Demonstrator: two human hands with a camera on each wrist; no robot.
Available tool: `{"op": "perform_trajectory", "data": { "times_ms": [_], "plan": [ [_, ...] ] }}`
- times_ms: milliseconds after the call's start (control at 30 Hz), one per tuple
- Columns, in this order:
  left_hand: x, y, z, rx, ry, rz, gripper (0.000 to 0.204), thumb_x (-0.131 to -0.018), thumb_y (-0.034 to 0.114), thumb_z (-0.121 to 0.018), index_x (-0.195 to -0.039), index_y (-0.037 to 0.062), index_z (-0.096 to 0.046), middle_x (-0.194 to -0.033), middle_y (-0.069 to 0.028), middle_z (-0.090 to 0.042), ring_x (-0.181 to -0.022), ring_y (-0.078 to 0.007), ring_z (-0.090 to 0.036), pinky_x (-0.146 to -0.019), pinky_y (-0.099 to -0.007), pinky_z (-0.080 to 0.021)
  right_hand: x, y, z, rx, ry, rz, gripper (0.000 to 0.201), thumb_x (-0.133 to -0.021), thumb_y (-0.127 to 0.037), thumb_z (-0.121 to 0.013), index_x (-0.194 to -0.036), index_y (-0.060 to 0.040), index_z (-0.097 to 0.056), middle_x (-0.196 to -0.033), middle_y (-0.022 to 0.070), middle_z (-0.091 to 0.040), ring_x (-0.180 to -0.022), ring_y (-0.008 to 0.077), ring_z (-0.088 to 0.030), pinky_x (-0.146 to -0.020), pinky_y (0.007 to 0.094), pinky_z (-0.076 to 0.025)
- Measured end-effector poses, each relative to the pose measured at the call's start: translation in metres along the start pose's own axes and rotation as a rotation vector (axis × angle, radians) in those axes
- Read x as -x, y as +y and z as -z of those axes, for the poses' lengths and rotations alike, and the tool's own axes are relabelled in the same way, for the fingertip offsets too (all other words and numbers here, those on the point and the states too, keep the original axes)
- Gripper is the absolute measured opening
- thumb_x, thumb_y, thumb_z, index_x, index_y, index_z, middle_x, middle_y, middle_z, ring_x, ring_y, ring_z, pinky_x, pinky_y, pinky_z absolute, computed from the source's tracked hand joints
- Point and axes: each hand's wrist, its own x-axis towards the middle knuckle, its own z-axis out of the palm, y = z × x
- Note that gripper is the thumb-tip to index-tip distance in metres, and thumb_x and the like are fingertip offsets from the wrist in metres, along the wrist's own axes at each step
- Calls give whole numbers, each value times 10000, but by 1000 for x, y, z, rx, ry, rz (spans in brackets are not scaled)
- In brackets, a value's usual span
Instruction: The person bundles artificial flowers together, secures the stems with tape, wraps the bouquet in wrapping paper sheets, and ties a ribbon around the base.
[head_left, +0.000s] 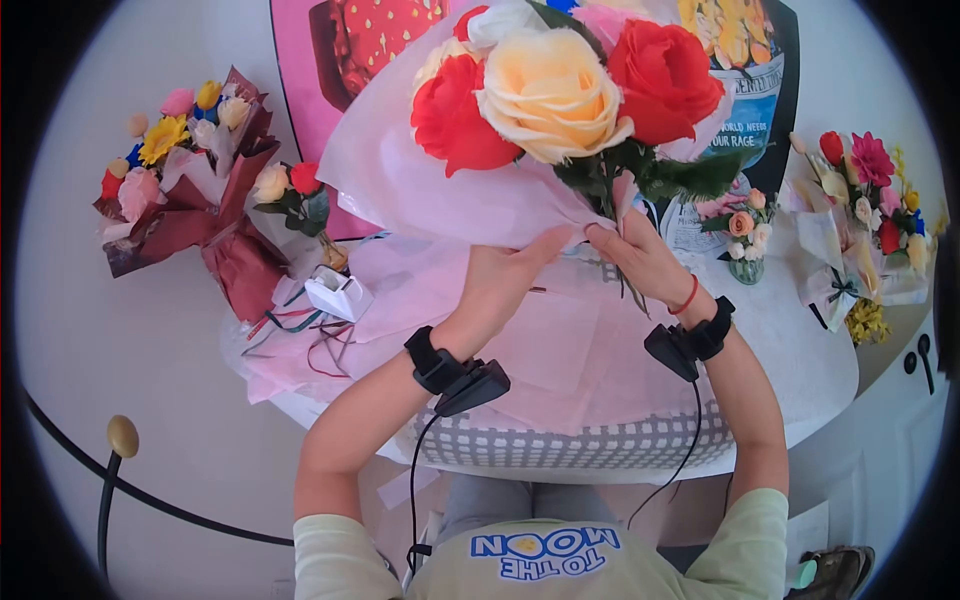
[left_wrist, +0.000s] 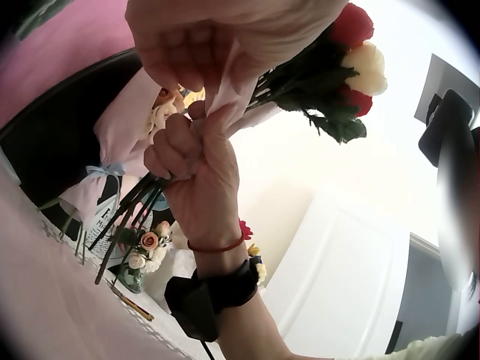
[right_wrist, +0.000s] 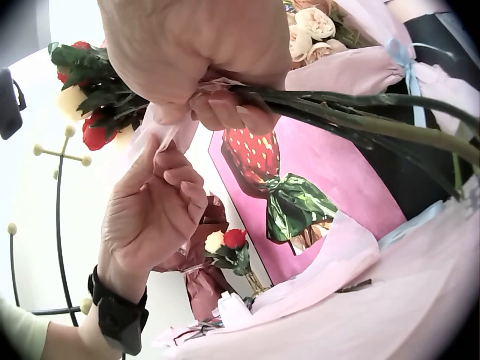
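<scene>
In the head view a bouquet of large cream and red roses (head_left: 550, 95) is held up over the table, flowers pointing away. Pale pink wrapping paper (head_left: 420, 195) surrounds its left side and gathers at the stems. My right hand (head_left: 645, 260) grips the bundle of dark green stems (right_wrist: 360, 120) with the gathered paper, fingers curled round them. The stem ends stick out below that fist in the left wrist view. Beside it, my left hand (right_wrist: 154, 214) pinches an edge of the pink paper between thumb and fingers, close to the right hand.
Pink paper sheets (head_left: 530, 360) cover the table. A white tape dispenser (head_left: 338, 292) and loose ribbons (head_left: 325, 350) lie at left, near a burgundy-wrapped bouquet (head_left: 240, 250). A small glass vase of roses (head_left: 748, 235) and another bouquet (head_left: 870, 210) stand at right. Posters are behind.
</scene>
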Motion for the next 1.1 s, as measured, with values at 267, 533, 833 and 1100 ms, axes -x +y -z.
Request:
{"op": "perform_trajectory", "data": {
  "times_ms": [267, 533, 833, 1100],
  "plan": [
    [0, 6, -6, -67, 17, 253, 174, -776, 138, -611, -874, -6, -600, -733, -30, -583, -660, -87, -529, -592, -228, -414, -1, 2, 2, -50, -81, -179, 449, -829, -120, -517, -1185, 76, -326, -1023, 75, -495, -874, 112, -408, -800, 232, -356],
    [5, 25, 21, -44, 111, 43, 243, -787, 206, -600, -890, -11, -564, -808, -47, -573, -669, -115, -535, -575, -251, -433, 6, 11, 8, 6, 67, -130, 539, -819, -98, -516, -1224, 116, -231, -998, 76, -467, -850, 80, -391, -769, 201, -364],
    [3, 37, 50, 60, 76, -19, 300, -770, 156, -588, -1015, 6, -502, -866, -74, -567, -739, -160, -554, -576, -244, -431, 4, 34, 8, 90, 73, -95, 286, -816, -80, -524, -1041, 84, -461, -600, 47, -412, -565, 97, -367, -505, 252, -358],
    [-9, 46, 40, -70, 321, -209, 389, -716, 24, -587, -1078, -37, -458, -920, -57, -562, -796, -126, -528, -654, -229, -420, 4, 38, -2, 148, 231, 139, 149, -830, -105, -533, -832, 37, -489, -675, 41, -441, -597, 77, -372, -518, 245, -358]
  ]
}}
